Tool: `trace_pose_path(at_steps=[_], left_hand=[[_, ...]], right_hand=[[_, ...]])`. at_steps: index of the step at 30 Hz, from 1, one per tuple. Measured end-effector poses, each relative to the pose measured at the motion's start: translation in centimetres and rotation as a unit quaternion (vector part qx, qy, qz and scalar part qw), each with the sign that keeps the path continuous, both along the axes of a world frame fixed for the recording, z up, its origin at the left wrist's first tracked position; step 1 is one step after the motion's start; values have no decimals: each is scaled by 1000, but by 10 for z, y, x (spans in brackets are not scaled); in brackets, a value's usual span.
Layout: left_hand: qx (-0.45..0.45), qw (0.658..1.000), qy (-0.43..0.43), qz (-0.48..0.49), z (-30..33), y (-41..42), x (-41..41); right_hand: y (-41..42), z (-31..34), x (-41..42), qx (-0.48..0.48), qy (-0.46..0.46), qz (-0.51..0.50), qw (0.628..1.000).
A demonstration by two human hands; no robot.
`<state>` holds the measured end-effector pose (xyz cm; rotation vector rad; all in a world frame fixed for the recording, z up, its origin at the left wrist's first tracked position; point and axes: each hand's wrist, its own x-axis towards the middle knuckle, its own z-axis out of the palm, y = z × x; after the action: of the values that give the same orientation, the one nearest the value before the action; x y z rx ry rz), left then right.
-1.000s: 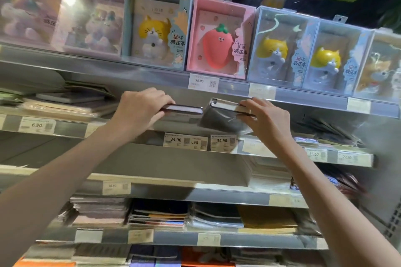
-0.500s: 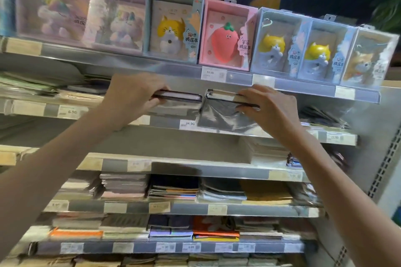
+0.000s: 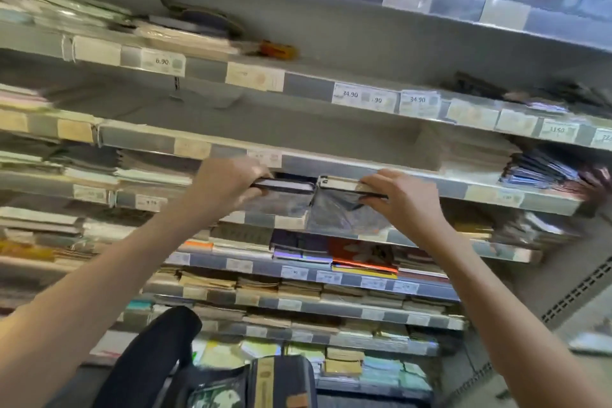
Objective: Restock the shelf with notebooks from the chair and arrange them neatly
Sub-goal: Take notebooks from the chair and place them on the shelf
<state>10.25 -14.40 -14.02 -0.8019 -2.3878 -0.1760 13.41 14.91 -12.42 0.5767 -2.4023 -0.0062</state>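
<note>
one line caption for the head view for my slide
Left hand and right hand each hold a wrapped notebook in front of stocked shelves, chair below.

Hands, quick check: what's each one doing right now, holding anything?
Left hand: fingers curled round a dark notebook, held edge-on.
Right hand: fingers grip a second, plastic-wrapped notebook beside the first.

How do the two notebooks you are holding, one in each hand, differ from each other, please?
The left notebook shows a dark edge with a pale stripe; the right notebook shows a cream edge. The right one's plastic wrap hangs lower. Both lie flat, side by side, each pinched by a hand: left hand, right hand.
</note>
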Motion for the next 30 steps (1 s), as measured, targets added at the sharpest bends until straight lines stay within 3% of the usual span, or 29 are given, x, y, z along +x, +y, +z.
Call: trace_pose_path(at_steps=[9, 18, 22, 30], left_hand=[[-12, 990, -136, -13, -131, -20, 13], [7, 946, -308, 97, -286, -37, 58], [42, 917, -357, 175, -344, -46, 76], [47, 940, -284, 183, -433, -58, 103]], right_hand=[[-13, -130, 4, -5, -145, 8, 989], [-23, -273, 23, -7, -275, -8, 961], [-29, -315, 26, 2, -272, -7, 962], [-47, -375, 30, -35, -170, 29, 984]])
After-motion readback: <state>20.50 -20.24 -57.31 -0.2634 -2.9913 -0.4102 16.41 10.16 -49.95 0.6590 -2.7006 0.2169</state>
